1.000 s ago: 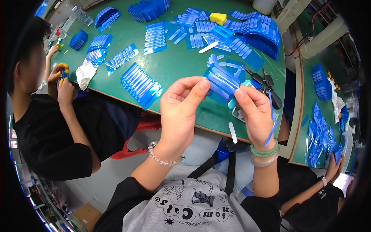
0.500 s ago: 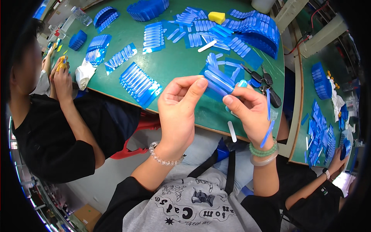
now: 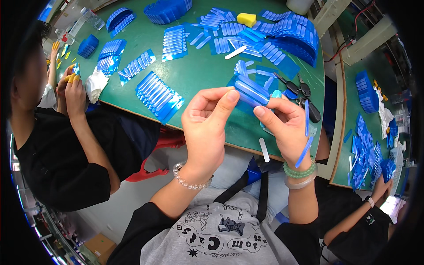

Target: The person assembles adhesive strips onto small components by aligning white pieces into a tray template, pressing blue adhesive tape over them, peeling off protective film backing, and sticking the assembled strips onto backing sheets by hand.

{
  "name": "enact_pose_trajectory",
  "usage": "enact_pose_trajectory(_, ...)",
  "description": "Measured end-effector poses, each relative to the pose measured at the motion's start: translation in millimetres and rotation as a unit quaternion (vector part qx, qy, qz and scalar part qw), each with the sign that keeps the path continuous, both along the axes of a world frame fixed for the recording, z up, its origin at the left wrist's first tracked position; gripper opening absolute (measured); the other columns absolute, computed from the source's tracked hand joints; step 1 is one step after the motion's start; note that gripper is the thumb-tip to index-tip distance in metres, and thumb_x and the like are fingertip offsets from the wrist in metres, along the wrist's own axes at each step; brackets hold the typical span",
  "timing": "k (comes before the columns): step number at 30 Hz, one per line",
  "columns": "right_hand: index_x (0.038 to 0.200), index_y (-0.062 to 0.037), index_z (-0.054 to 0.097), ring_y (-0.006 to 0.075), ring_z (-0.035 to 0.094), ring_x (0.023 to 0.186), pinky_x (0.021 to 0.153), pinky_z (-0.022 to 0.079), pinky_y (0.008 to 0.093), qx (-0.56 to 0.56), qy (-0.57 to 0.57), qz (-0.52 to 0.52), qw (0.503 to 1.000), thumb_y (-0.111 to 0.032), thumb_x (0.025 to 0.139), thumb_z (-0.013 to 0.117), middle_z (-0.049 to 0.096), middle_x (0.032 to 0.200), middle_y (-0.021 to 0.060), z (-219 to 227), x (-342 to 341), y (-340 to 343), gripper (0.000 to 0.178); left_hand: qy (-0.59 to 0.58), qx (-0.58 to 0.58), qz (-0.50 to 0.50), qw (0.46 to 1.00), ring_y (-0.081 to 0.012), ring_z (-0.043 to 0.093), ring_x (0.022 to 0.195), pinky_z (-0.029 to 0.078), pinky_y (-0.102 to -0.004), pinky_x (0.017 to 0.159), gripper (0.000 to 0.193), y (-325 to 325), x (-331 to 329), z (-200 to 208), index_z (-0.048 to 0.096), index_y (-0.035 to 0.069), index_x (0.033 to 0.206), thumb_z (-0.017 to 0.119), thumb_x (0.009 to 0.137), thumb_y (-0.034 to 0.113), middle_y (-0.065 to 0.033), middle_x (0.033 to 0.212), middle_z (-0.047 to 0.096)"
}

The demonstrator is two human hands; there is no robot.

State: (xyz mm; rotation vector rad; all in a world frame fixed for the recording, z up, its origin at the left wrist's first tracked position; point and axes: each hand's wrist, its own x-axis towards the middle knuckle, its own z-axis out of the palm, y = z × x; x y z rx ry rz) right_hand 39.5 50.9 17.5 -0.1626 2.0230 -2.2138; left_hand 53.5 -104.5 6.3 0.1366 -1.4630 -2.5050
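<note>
Over the table's near edge, a small blue film sheet with rounded strips (image 3: 251,92) is pinched between my two hands. My left hand (image 3: 204,123) grips its left end between thumb and forefinger. At its right end my right hand (image 3: 287,126) closes thumb and fingers on it; those fingertips are partly hidden. Two loose narrow blue strips (image 3: 304,152) cling along the outer side of my right hand. A white rounded strip (image 3: 264,150) lies below, by the table edge. Right beside my right hand rest scissors with dark handles (image 3: 304,90).
Sheets of blue strips (image 3: 159,96) are spread over the green table (image 3: 198,66). Fanned blue stacks (image 3: 300,39) and a yellow sponge-like block (image 3: 246,19) lie at the back. A co-worker (image 3: 62,154) sits at left, another person (image 3: 362,221) at right by a second table.
My hands and the film sheet stay almost in place, with only a slight shift. The left co-worker's hands have moved a little, and the person at right has shifted their hands and a blue piece.
</note>
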Motion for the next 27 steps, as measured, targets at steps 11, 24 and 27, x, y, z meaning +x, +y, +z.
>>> enact_pose_trajectory(11,0.079,-0.0042,0.065,0.0069,0.048,0.079,0.075,0.037,0.0248,0.011,0.022,-0.018,1.0,-0.011,0.085,0.077,0.055,0.077,-0.0022,-5.5,-1.2,2.3,0.015,0.078,-0.012,0.04,0.996,-0.01,0.064,0.085,0.047,-0.0211,0.073,0.059,10.5,0.4,0.2,0.04,0.006,0.138,0.072,0.088,0.0,-0.0095,0.095,0.069)
enact_pose_trajectory(24,0.081,-0.0024,0.064,0.0136,0.055,0.081,0.074,0.043,0.0276,0.112,0.108,-0.013,0.988,-0.012,0.084,0.076,0.06,0.086,0.0049,0.0,-1.0,13.7,0.015,0.091,-0.187,-0.121,0.971,-0.0149,0.066,0.09,0.051,-0.0277,0.081,0.069,-14.8,-9.1,16.4,0.029,0.001,0.14,0.068,0.085,-0.009,-0.0117,0.118,0.057)
enact_pose_trajectory(27,0.082,-0.0026,0.064,0.0149,0.056,0.082,0.075,0.043,0.028,0.163,0.103,-0.011,0.981,-0.013,0.083,0.077,0.06,0.087,0.0052,-2.0,0.1,14.7,0.016,0.097,-0.211,-0.119,0.965,-0.0137,0.064,0.087,0.05,-0.0268,0.08,0.065,-23.2,-11.2,12.6,0.03,0.0,0.139,0.066,0.086,-0.01,-0.0104,0.119,0.055)
